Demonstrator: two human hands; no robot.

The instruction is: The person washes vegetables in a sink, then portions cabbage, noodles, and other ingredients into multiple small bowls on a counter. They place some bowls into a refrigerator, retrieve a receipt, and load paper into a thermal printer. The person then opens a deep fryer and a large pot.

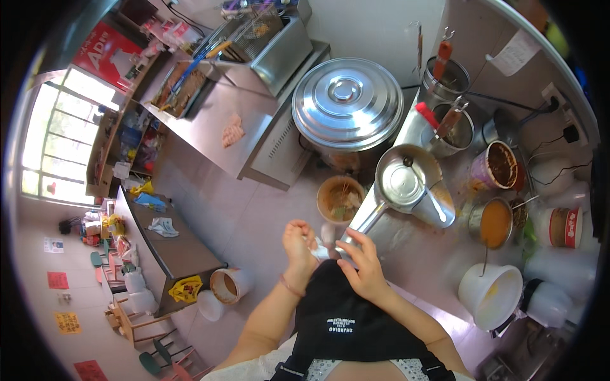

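Note:
My left hand (297, 246) is in front of the apron, its fingers curled. A small white piece (319, 252), like tissue or thin plastic, shows at its fingertips; its kind is unclear. My right hand (363, 261) is just across from it, fingers apart, close to the handle end of a steel saucepan (397, 200). Whether it touches the handle I cannot tell. The saucepan rests on the steel counter (416, 254), its handle pointing toward me. A steel ladle (432, 202) lies across the pan. Below the counter edge is a bin (322, 207) with scraps in it.
A large lidded steel pot (346, 105) stands ahead. To the right are strainers (454, 130), a pot of orange sauce (495, 223), a tub of dark sauce (499, 165) and a white bucket (476, 295). A fryer (273, 57) and a dark-topped table (168, 238) are at left.

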